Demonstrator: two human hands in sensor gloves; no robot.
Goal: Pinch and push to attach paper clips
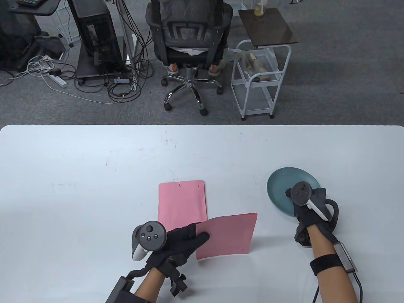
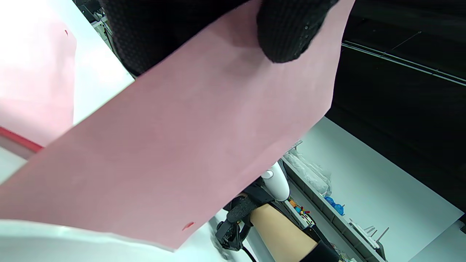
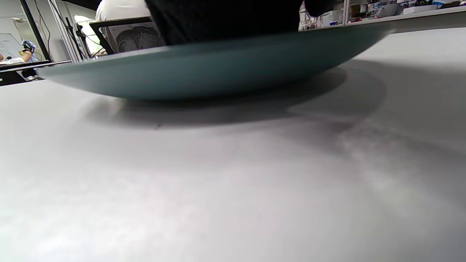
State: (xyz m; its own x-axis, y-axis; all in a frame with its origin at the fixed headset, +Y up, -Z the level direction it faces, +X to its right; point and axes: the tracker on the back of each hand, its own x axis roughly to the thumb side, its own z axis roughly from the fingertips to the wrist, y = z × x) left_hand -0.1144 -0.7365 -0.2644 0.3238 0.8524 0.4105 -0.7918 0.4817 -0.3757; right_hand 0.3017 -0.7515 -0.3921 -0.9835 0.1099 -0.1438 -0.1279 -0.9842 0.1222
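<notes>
One pink paper stack (image 1: 182, 202) lies flat on the table, paper clip (image 1: 180, 184) on its far edge. Second pink stack (image 1: 227, 235) is tilted, near-left corner pinched. Teal plate (image 1: 281, 189) sits to the right.

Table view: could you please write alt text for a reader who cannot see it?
On a white table, the gloved left hand holds a pink paper stack by its edge, lifted above another pink stack that lies flat with a paper clip on its far edge. The right hand reaches into a teal plate.

Office chair (image 1: 188, 47), white cart (image 1: 260, 79), computer tower (image 1: 94, 34) beyond table (image 1: 94, 157).
</notes>
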